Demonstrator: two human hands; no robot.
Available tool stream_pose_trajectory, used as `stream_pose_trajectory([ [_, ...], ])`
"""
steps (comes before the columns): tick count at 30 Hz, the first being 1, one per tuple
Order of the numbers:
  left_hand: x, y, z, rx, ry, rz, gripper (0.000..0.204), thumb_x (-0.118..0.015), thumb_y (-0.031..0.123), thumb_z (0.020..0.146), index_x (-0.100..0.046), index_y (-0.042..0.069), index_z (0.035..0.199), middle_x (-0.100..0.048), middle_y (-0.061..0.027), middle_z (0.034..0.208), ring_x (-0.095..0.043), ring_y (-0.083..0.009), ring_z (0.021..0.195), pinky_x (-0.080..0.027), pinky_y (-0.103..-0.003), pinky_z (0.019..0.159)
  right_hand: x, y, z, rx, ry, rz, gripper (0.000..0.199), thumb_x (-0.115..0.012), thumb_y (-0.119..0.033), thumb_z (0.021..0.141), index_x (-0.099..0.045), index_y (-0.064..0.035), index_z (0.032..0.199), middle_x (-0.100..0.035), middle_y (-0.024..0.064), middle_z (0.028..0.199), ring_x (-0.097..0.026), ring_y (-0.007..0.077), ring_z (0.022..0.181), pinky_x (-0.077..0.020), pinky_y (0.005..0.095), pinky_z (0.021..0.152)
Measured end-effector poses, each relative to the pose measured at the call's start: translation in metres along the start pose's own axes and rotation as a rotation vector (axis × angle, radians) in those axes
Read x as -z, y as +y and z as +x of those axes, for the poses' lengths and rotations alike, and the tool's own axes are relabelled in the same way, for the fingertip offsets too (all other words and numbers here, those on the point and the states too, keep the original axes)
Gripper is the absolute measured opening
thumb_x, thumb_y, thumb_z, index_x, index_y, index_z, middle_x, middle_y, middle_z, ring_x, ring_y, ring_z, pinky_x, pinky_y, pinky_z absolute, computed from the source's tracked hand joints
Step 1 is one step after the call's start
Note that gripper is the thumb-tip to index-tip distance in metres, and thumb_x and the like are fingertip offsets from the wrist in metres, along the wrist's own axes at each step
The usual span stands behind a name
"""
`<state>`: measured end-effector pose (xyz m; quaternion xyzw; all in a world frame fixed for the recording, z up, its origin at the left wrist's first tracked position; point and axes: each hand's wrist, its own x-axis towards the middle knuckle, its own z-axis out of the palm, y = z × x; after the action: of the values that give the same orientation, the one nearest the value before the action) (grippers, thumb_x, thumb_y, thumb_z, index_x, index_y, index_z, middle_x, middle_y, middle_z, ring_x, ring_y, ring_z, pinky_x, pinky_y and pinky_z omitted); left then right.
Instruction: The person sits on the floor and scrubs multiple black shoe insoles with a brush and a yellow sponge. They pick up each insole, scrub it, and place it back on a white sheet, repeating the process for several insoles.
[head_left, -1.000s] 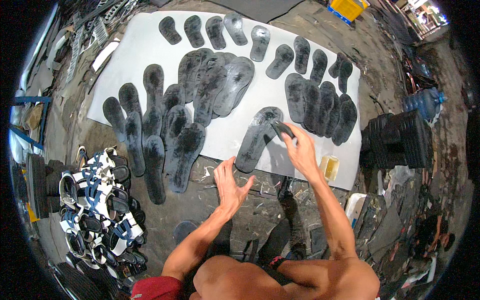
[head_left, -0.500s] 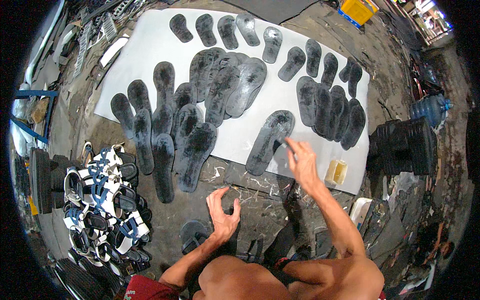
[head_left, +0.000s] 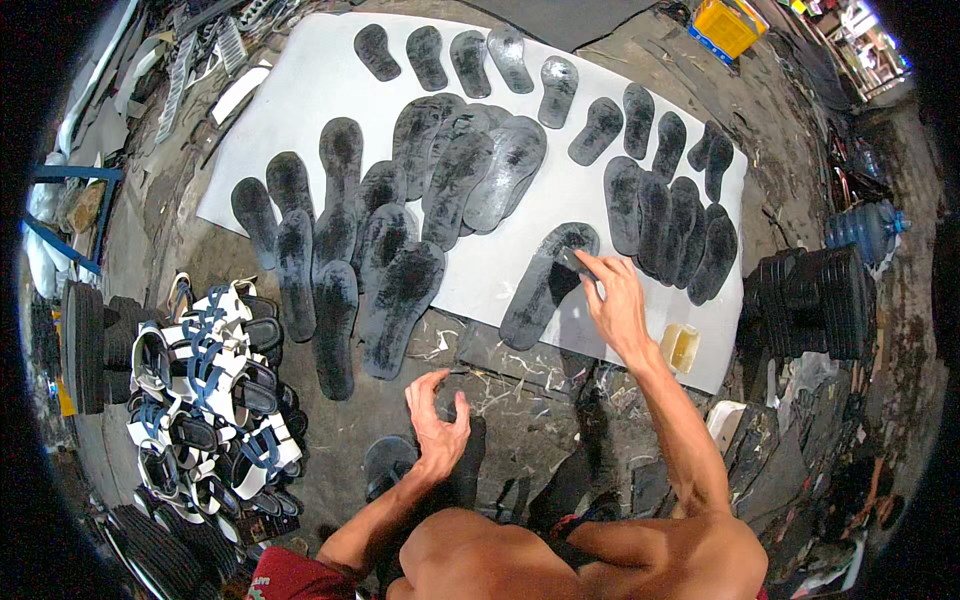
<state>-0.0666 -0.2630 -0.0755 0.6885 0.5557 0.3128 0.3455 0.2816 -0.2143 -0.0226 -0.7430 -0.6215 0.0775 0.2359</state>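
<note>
My right hand [head_left: 617,298] pinches a small flat grey piece [head_left: 570,258], its exact kind unclear. Its tip meets the far, rounded end of a dark shoe sole [head_left: 532,300], which lies at the near edge of a white sheet [head_left: 470,285]. That end of the sole looks wet and shiny, and a dark shadow falls across its middle. My left hand [head_left: 438,425] hovers over the ground left of the sole, fingers curved and apart, with nothing seen in it. Right of my right hand, a small tray of yellowish glue-like stuff [head_left: 682,347] sits on the sheet.
Many dark soles [head_left: 458,180] lie on the sheet, some overlapping, several past its near left edge. A heap of white and black sandals [head_left: 215,400] is at left. Stacked black soles [head_left: 812,300] and a blue water bottle [head_left: 868,233] stand at right; a yellow crate [head_left: 728,28] behind.
My right hand has moved up along the sole to its far end with the grey piece. My left hand stays nearly in place. The whole view has shifted slightly.
</note>
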Motion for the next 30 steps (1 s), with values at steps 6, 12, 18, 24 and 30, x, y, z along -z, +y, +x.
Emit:
stream_pose_trajectory([
  [6, 0.003, 0.005, 0.005, 0.016, 0.069, -0.028, 0.041, -0.075, 0.004, 0.093, -0.068, 0.004, 0.134, -0.067, -0.0146, 0.127, -0.062, -0.032, 0.116, -0.051, -0.042, 0.096, -0.043, -0.036, -0.058, 0.212, -0.242, -0.059, 0.067, -0.079, -0.01, 0.093, -0.063, -0.0119, 0.158, -0.068, 0.0199, 0.139, -0.064, 0.0394, 0.121, -0.054, 0.049, 0.108],
  [12, 0.011, -0.005, 0.016, 0.099, 0.092, -0.02, 0.041, -0.075, 0.002, 0.094, -0.067, 0.002, 0.134, -0.067, -0.0155, 0.126, -0.061, -0.0328, 0.113, -0.05, -0.044, 0.094, -0.027, -0.042, -0.122, 0.278, -0.276, 0.039, 0.078, -0.084, -0.009, 0.084, -0.063, -0.0151, 0.159, -0.067, 0.0155, 0.138, -0.064, 0.0379, 0.118, -0.0544, 0.0489, 0.106],
  [18, -0.004, 0.01, 0.032, 0.042, 0.108, -0.088, 0.039, -0.074, 0.001, 0.096, -0.069, 0.004, 0.134, -0.069, -0.013, 0.121, -0.062, -0.0281, 0.109, -0.051, -0.04, 0.097, -0.025, -0.061, -0.145, 0.237, -0.219, -0.01, 0.075, -0.082, -0.011, 0.087, -0.064, -0.0195, 0.159, -0.067, 0.0136, 0.145, -0.065, 0.0365, 0.123, -0.0551, 0.049, 0.108],
  [24, -0.008, 0.012, 0.033, 0.074, 0.091, -0.092, 0.04, -0.074, 0.0, 0.096, -0.069, 0.004, 0.135, -0.07, -0.0136, 0.125, -0.064, -0.028, 0.113, -0.051, -0.04, 0.097, -0.027, -0.06, -0.204, 0.248, -0.352, 0.069, 0.07, -0.078, -0.011, 0.093, -0.063, -0.0205, 0.16, -0.067, 0.0147, 0.144, -0.064, 0.0372, 0.123, -0.0558, 0.0477, 0.107],
  [30, -0.021, 0.017, 0.026, 0.082, 0.045, -0.156, 0.043, -0.074, 0.0, 0.094, -0.069, 0.003, 0.137, -0.07, -0.0132, 0.123, -0.064, -0.0268, 0.111, -0.051, -0.04, 0.096, -0.031, -0.066, -0.195, 0.162, -0.335, 0.039, 0.069, -0.081, -0.012, 0.092, -0.065, -0.0207, 0.158, -0.068, 0.0135, 0.137, -0.065, 0.0353, 0.118, -0.0562, 0.0479, 0.104],
])
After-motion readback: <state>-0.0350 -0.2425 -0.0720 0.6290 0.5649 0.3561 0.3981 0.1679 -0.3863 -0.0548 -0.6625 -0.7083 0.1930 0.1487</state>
